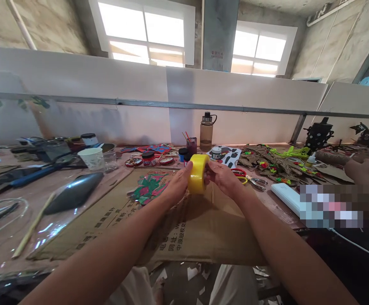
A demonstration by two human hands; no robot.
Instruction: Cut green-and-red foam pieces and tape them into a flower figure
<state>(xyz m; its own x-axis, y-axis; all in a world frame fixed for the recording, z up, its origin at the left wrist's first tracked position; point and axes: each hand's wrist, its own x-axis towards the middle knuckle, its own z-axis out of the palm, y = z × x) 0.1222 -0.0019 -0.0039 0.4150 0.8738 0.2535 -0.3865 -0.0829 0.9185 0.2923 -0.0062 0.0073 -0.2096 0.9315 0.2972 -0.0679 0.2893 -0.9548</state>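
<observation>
A wide roll of yellow packing tape (197,174) is held upright between my two hands, above a flat sheet of brown cardboard (216,228). My left hand (180,183) grips the roll's left side, thumb near its upper edge. On the right side, my right hand (220,176) has its fingers closed at the roll's edge; the fingertips are partly hidden behind it. Painted green and pink cut-outs (148,188) lie on the cardboard left of my hands. Scissors with red and yellow handles (248,178) rest just beyond my right hand.
Paint jars (148,159), a paper cup (91,158) and a water bottle (206,132) stand along the back. A dark phone-like slab (74,192) and a stick (33,226) lie left. A white power bank (287,199) lies right, near another person's hand (360,171) and decorated cardboard pieces (267,163).
</observation>
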